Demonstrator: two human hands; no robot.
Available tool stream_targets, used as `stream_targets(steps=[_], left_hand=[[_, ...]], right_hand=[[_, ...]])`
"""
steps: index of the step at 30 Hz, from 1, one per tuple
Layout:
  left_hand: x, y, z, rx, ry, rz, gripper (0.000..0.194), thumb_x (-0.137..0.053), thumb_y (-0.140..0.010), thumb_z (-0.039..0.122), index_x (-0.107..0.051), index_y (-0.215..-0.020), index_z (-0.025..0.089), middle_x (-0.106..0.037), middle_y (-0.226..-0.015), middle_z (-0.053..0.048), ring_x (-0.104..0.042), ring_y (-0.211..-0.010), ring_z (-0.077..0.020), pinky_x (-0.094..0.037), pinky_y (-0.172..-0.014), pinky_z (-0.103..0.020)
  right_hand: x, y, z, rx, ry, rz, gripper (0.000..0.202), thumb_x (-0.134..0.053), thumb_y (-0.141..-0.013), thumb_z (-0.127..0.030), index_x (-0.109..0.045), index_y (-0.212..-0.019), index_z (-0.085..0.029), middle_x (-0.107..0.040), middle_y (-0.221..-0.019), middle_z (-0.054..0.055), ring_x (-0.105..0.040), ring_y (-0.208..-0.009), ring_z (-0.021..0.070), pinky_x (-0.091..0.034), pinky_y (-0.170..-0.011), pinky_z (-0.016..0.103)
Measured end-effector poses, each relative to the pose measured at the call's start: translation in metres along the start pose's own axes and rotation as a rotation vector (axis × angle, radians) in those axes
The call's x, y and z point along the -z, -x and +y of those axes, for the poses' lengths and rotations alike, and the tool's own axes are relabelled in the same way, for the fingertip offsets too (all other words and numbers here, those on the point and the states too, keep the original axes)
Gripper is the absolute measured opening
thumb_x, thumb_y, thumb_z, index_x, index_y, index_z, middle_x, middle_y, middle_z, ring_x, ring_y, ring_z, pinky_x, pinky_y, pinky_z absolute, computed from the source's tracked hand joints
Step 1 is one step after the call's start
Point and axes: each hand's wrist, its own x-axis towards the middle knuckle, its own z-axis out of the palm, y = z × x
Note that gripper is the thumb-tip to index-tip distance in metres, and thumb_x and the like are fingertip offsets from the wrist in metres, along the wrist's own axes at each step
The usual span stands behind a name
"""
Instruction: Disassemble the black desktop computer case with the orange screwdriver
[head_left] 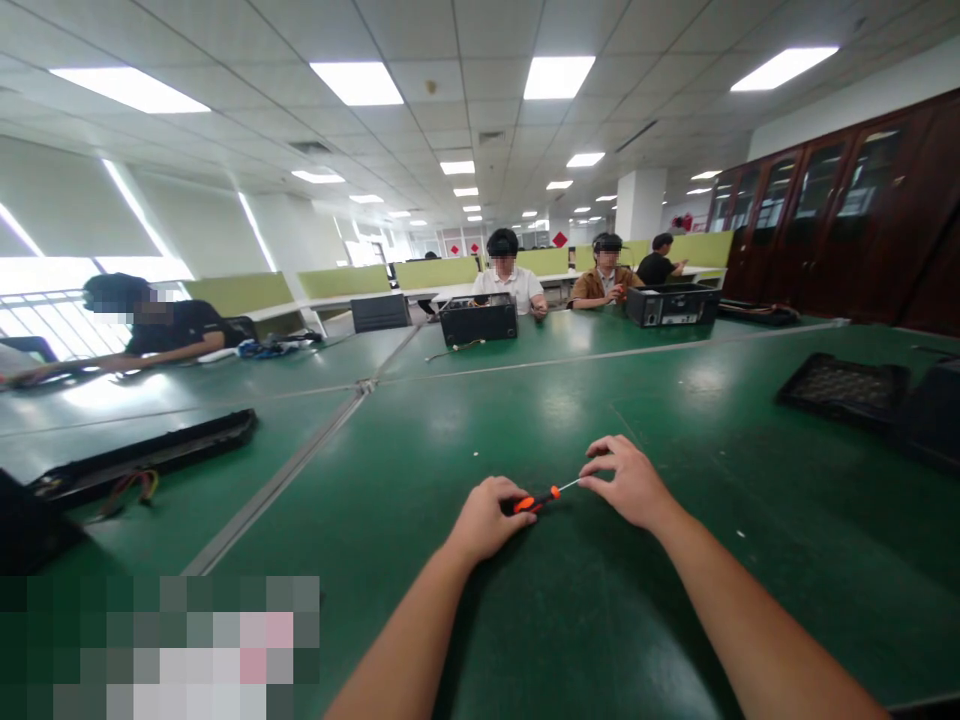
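A screwdriver (538,498) with an orange and black handle and a thin metal shaft is held low over the green table (420,590), its shaft pointing right and slightly away from me. My left hand (491,518) grips the handle between thumb and fingers. At the far end of the shaft, the thumb and forefinger of my right hand (626,482) pinch the tip, while its other fingers are loosely curled above. Whether anything small sits at the tip cannot be made out.
Black computer cases (480,320) stand across the table before two seated people. A long black panel (150,455) with coloured wires lies left, and a dark perforated part (844,385) lies right. A person (169,320) leans over the table at left. Small white bits dot the surface.
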Motion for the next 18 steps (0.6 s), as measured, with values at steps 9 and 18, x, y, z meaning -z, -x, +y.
stream_targets(steps=[9,18], left_hand=[[0.009,0.001,0.014,-0.055,0.296,0.232,0.023,-0.067,-0.078,0.042,-0.072,-0.083,0.019,-0.065,-0.096,-0.005,-0.059,-0.093,-0.0170,-0.044,-0.089,-0.030],[0.000,0.003,-0.001,0.006,0.059,-0.038,0.028,-0.079,-0.061,0.048,-0.072,-0.075,0.024,-0.062,-0.107,-0.004,-0.056,-0.103,-0.0216,-0.043,-0.093,-0.036]], right_hand=[[-0.016,0.009,-0.001,-0.039,0.008,-0.325,0.003,-0.075,-0.072,-0.028,-0.078,-0.072,-0.028,-0.065,-0.107,0.006,-0.056,-0.103,0.0230,-0.044,-0.092,0.038],[0.004,0.002,-0.003,-0.025,-0.005,-0.138,0.005,-0.071,-0.075,-0.027,-0.075,-0.072,-0.026,-0.063,-0.115,0.006,-0.054,-0.110,0.0227,-0.041,-0.098,0.038]])
